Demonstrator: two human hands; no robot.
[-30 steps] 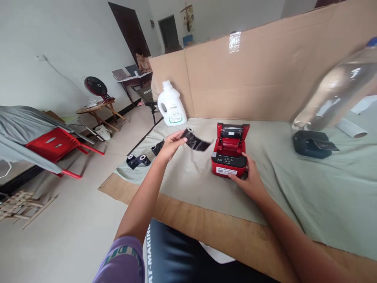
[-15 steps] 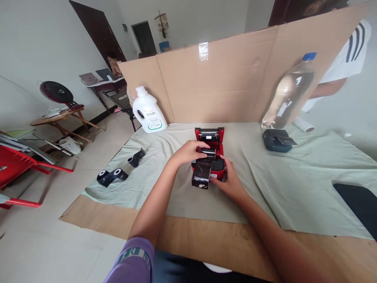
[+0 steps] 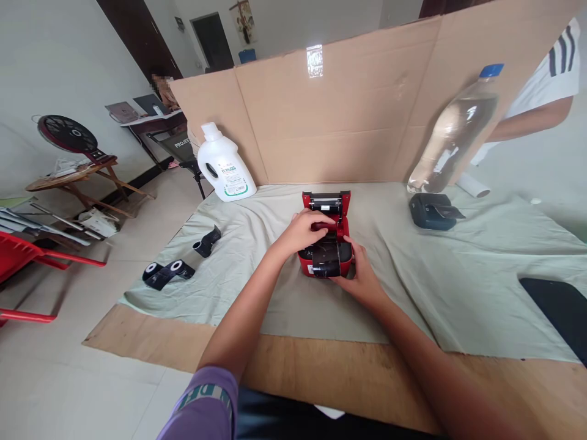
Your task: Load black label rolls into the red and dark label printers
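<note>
In the middle of the cloth stands a small red and black label printer, its lid tilted up at the back. My left hand reaches into its compartment from the left, fingers curled on a black label roll that they mostly hide. The roll's loose black strip hangs over the printer's front. Gripping the printer's right side is my right hand, thumb low at the front and fingers along the edge.
Several black rolls lie at the left. A white jug and a large clear bottle stand before a cardboard screen. A black printer and a dark flat object are at right. Behind the screen is a person's arm.
My left hand has lowered the roll into the printer's compartment. The loose strip has shifted right and now lies over the front. My right hand still grips the printer.
</note>
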